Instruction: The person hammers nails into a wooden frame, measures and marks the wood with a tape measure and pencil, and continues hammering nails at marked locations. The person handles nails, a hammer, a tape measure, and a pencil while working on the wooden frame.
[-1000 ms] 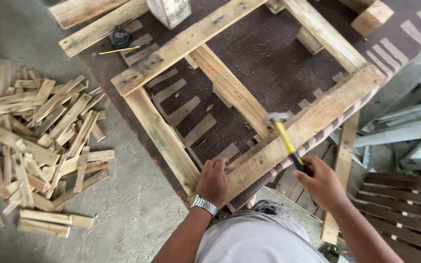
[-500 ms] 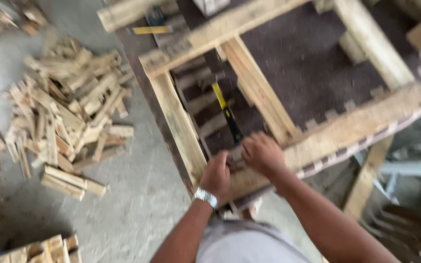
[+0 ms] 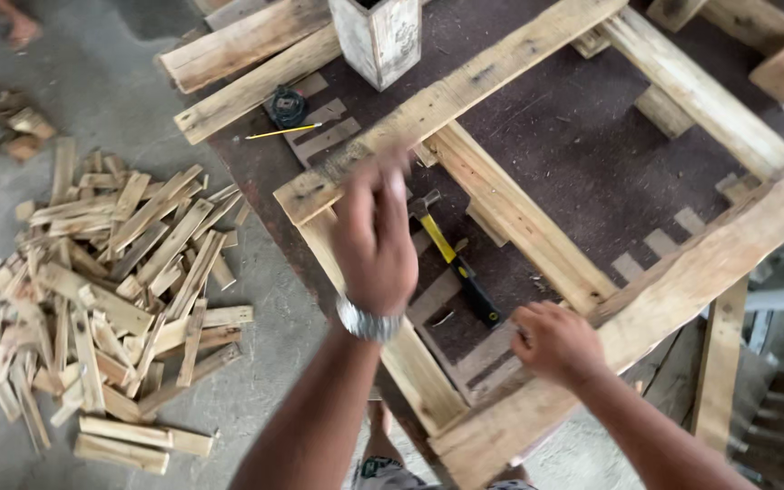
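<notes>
Frame-building step on the bench (image 3: pixel 583 136): wooden frame (image 3: pixel 519 218) spans it, hammer (image 3: pixel 455 263) lies loose inside, untouched. Left hand (image 3: pixel 376 238) hovers above, blurred, fingers loosely spread; right hand (image 3: pixel 555 343) curled empty on the near rail

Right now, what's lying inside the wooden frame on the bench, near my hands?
A hammer with a yellow and black handle lies on the dark benchtop inside the wooden frame, with short flat wood strips. The raised left hand hides part of that area.
</notes>
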Available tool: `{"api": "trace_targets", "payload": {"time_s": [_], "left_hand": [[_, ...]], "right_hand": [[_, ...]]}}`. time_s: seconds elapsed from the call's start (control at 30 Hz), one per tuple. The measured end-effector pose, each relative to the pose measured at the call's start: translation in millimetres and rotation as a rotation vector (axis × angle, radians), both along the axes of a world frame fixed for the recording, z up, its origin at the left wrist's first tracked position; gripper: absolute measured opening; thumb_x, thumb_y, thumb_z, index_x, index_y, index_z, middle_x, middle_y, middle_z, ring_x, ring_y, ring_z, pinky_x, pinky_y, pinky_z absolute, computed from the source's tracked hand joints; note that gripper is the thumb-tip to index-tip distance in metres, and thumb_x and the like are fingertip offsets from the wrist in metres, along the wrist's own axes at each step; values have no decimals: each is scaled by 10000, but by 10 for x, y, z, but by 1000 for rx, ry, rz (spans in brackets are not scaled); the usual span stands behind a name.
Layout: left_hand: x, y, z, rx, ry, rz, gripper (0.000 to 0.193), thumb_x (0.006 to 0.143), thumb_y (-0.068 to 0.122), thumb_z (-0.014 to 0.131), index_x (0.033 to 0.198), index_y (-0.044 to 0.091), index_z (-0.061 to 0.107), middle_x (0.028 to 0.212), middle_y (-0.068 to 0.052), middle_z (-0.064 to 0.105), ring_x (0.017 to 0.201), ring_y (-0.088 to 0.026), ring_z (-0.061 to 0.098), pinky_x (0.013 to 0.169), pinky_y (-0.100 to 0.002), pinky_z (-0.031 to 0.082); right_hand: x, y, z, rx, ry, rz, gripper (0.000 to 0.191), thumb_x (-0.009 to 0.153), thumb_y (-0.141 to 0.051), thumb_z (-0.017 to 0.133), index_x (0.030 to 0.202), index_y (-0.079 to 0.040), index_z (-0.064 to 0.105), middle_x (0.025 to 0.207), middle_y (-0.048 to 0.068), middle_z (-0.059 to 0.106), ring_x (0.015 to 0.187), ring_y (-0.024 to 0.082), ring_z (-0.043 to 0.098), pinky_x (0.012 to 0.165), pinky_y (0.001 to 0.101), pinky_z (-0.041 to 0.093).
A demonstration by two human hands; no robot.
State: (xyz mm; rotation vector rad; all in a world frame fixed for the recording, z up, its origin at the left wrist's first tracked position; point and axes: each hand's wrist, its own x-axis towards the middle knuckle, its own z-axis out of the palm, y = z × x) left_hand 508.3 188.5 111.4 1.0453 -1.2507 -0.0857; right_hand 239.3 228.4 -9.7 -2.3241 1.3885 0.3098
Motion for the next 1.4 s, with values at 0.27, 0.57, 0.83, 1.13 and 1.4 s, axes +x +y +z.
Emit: {"api": "trace_targets", "payload": {"time_s": [0.27,0.57,0.83,1.13,1.4], "left_hand": [[1431,-2021,590,-306,-39,96,228,1132,137,588,943,24,527,759,-65,566,585,-176,482,594,-334,385],[2960,-2679,-1222,676,-276,189,464,981,295,661,1395,99,585,1337,-159,705,1247,-309,677,1061,-431,517],[3328,-2532,-1711,1334,-1026,-29,1088,744,390,863,1612,301,213,1659,-146,37,1512,-418,144,1157,-539,280],[3021,-2726,-1793,1421,-1032,-34,679,881,406,778,1487,314,484,1656,-138,220,1480,-433,293,1065,-663,402],[3051,-2193,-1930,1292,-880,7,348,865,380,771,1185,265,695,1542,-112,373,1455,-387,303,1106,-691,308]], "right_hand": [[284,-60,65,-7,160,-174,196,915,-278,579,1056,-173,666,919,-9,658,949,141,634,986,352,524],[391,-164,53,-94,123,-228,279,810,-311,634,1056,-184,671,934,22,679,997,223,654,961,403,524],[423,-271,-193,36,327,-253,255,838,-301,593,1074,-219,643,897,-25,671,939,130,673,973,339,552],[444,-293,-214,64,335,-241,319,827,-298,596,1136,-233,643,934,-24,663,950,123,662,983,367,526],[466,-251,-179,-33,266,-230,299,819,-263,583,1106,-216,655,928,-10,674,974,149,676,986,383,529]]}}
